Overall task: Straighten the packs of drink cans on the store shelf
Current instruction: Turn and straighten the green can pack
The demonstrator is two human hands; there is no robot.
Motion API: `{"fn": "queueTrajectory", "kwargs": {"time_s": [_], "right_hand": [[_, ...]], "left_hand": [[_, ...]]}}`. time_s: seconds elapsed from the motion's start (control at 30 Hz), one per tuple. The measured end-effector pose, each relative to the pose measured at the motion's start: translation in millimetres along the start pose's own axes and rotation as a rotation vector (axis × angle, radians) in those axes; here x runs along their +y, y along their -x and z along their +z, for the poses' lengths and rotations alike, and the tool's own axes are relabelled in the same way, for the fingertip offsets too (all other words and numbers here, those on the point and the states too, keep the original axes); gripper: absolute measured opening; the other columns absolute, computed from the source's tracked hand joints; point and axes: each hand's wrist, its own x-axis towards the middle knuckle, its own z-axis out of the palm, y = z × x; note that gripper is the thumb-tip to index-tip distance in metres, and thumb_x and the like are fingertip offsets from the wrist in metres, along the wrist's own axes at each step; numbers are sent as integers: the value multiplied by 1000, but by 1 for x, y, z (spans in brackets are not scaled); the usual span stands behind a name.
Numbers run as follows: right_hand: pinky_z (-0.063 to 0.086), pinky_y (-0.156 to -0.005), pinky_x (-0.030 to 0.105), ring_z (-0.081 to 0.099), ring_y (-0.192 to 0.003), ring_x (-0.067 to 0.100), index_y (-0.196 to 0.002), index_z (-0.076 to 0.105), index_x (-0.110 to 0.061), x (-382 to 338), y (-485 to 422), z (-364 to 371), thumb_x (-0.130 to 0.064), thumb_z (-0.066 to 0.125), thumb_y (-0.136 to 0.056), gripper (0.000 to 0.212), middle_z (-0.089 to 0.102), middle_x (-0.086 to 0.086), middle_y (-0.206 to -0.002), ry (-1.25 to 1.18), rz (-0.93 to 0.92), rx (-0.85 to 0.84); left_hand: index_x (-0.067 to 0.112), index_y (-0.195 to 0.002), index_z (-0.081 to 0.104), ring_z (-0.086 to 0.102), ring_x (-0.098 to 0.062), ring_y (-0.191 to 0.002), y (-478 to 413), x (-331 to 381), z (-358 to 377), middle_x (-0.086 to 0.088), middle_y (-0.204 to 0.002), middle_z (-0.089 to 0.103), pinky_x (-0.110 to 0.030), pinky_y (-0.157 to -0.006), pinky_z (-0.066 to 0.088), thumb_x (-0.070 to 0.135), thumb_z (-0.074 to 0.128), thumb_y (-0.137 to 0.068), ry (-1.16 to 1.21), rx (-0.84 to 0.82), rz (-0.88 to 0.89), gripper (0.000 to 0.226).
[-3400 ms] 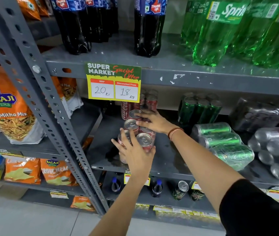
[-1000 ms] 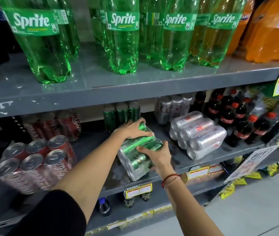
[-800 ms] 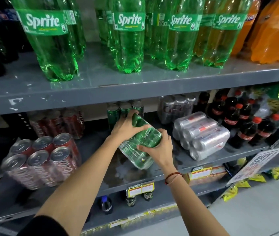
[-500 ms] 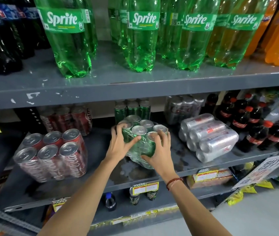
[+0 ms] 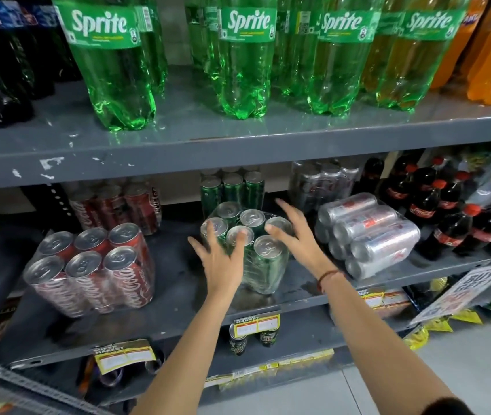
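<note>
green can pack (image 5: 248,244) upright | left hand (image 5: 220,259) touching | right hand (image 5: 298,235) spread beside

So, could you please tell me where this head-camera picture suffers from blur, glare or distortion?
Head view: the left hand and right hand are motion-smeared at the fingertips over the green can pack; the red can pack is softly blurred; ceiling light glares off the upper shelf; the wide lens bows that shelf's edge.
</note>
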Motion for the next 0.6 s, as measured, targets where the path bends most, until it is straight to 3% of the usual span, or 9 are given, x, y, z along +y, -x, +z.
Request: {"fn": "queueTrajectory", "kwargs": {"time_s": [0.1, 0.17, 0.23, 0.3, 0.4, 0.5, 0.6], "right_hand": [[34, -110, 34, 42, -130, 14, -133, 48, -37, 3, -18, -10, -37, 72, -78, 60, 46, 0, -140, 42, 87, -247], [37, -105, 25, 45, -128, 10, -131, 51, -37, 7, -17, -13, -33, 70, -80, 55, 51, -3, -139, -15, 112, -261], [36, -106, 24, 45, -128, 7, -131, 52, -33, 10, -11, -15, -27, 67, -83, 50, 52, -5, -139, -80, 128, -222], [33, -112, 32, 44, -129, 7, -132, 52, -32, 10, 2, -13, -28, 65, -85, 48, 51, -7, -140, -104, 150, -153], [31, -111, 30, 44, -131, 13, -136, 46, -31, 2, 28, 8, -36, 54, -92, 46, 48, -2, -144, 46, 142, 70], [32, -106, 39, 36, -137, 28, -147, 26, -31, -17, 53, 55, -44, 32, -98, 51, 28, 7, -155, 244, 219, 253], [36, -103, 42, 29, -140, 31, -148, 11, -39, -33, 72, 94, -47, 24, -98, 52, 4, 6, -161, 208, 235, 258]], "left_hand": [[40, -146, 5, 4, -47, -141, -10, 12, 12, -17, -152, -29, -55, -111, 24, 56, 59, -80, -35, -49, -130, 87], [40, -145, 8, 5, -48, -141, -19, 9, 12, -21, -151, -28, -54, -112, 24, 54, 62, -78, -42, -66, -117, 88], [40, -145, 13, 9, -42, -142, -33, 4, 6, -22, -153, -19, -47, -113, 22, 55, 65, -75, -35, -137, -50, 88], [40, -144, 16, 18, -33, -142, -53, 2, -4, -15, -157, 4, -42, -112, 23, 58, 66, -73, -79, -252, 22, 89], [33, -146, 20, 28, -21, -139, -84, 11, -12, 0, -153, 29, -41, -115, 25, 54, 64, -77, -166, -482, 123, 85], [25, -141, 36, 38, -17, -135, -103, 30, -3, 0, -147, 40, -25, -108, 30, 35, 61, -86, -268, -613, 237, 62], [22, -135, 47, 48, -19, -125, -109, 43, 10, -4, -141, 49, -18, -90, 35, 29, 56, -90, -468, -613, 346, 46]]}}
